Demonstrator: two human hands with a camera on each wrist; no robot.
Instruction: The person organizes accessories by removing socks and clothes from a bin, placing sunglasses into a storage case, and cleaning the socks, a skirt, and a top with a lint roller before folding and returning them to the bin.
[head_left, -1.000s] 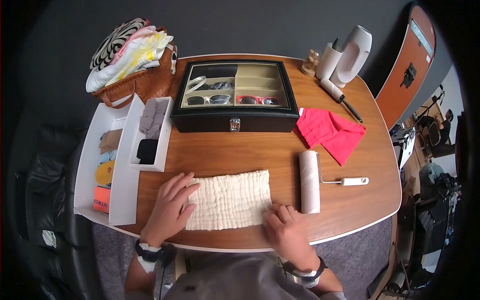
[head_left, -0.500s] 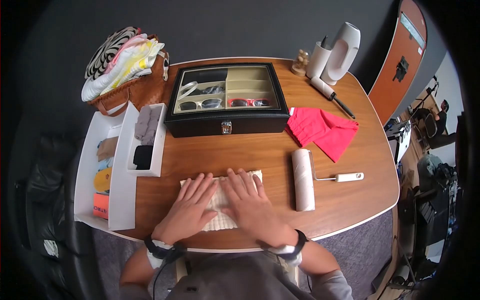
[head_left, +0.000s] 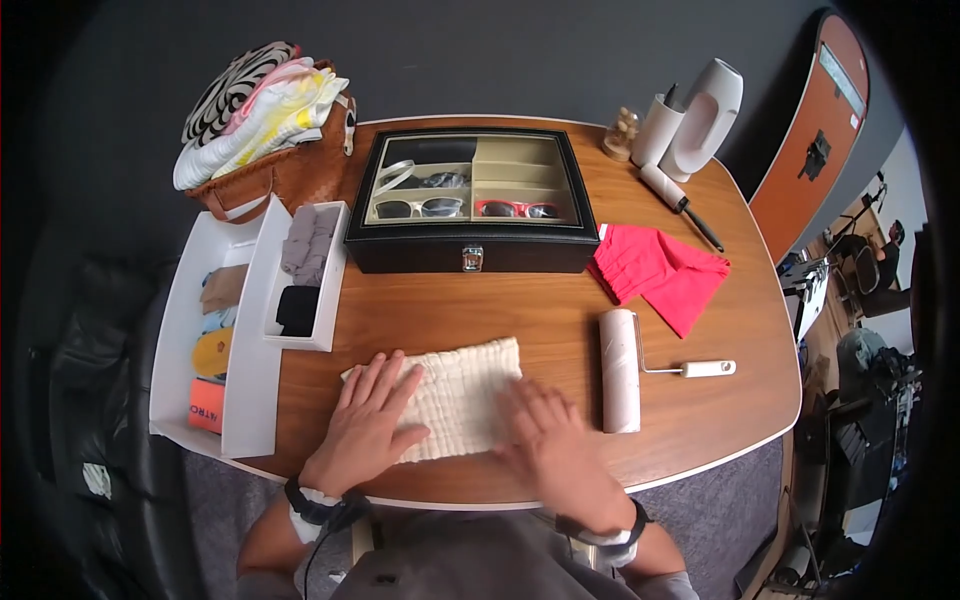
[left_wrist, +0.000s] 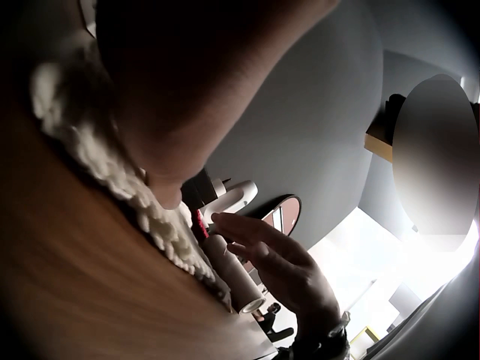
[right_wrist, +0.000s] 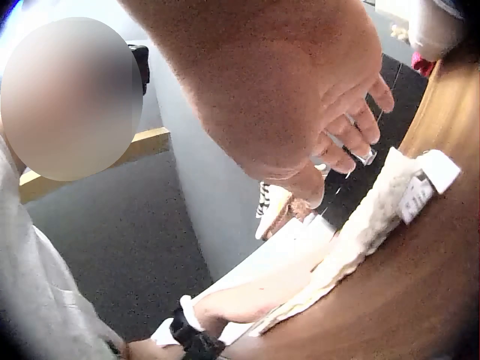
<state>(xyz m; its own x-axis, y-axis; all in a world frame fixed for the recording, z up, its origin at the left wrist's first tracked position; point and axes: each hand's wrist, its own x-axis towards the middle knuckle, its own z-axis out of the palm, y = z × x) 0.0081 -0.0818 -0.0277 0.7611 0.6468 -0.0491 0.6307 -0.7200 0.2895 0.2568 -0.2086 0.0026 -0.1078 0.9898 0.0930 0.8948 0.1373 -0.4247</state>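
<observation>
A cream ribbed cloth (head_left: 465, 388) lies folded on the wooden table (head_left: 520, 310) near its front edge. My left hand (head_left: 372, 418) lies flat on the cloth's left part with straight fingers. My right hand (head_left: 545, 432) is blurred at the cloth's right front corner. In the right wrist view that right hand (right_wrist: 300, 90) hovers above the cloth (right_wrist: 360, 225) with loose fingers and holds nothing. The left wrist view shows the cloth's edge (left_wrist: 112, 169) under my palm and the right hand (left_wrist: 277, 262) raised beyond it.
A lint roller (head_left: 620, 368) lies just right of the cloth. A red cloth (head_left: 660, 268) lies beyond it. A black glasses case (head_left: 470, 200) stands at the table's back. White sock trays (head_left: 250, 330) sit at the left, beside a basket of cloths (head_left: 265, 130).
One second ago the cloth lay wider with a hand at each end. Then both hands pressed on it, folded narrower. Now the right hand has pulled back right and lifted off.
</observation>
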